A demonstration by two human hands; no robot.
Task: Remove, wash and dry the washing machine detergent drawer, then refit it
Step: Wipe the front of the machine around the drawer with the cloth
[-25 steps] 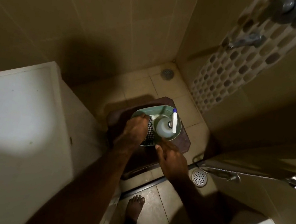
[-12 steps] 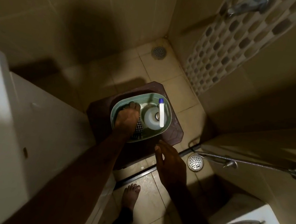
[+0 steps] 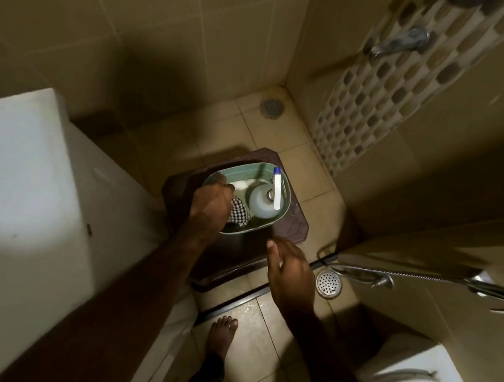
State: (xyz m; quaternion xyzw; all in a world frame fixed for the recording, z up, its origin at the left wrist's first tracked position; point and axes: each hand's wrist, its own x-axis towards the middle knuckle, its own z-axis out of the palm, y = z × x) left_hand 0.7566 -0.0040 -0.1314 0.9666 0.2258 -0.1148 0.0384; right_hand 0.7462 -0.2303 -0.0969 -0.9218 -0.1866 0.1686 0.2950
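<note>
In the green basket [image 3: 286,196] the left hand [image 3: 210,205] grips a checked cloth [image 3: 239,211], right hand [image 3: 292,271] just outside with fingers loosely apart; drawer unseen, so progress is unclear.

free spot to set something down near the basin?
Bare stool top between the green basin and right hand. Floor tiles between stool and corner drain. Basin crowded: left hand, checkered cloth, bottle, tube.

Both forearms are seen bare, no sleeves observed. The left hand [image 3: 211,202] and right hand [image 3: 292,271] are ungloved (no rings discernible). Feet are unshod; dark trousers noted at 6 o'clock.
</note>
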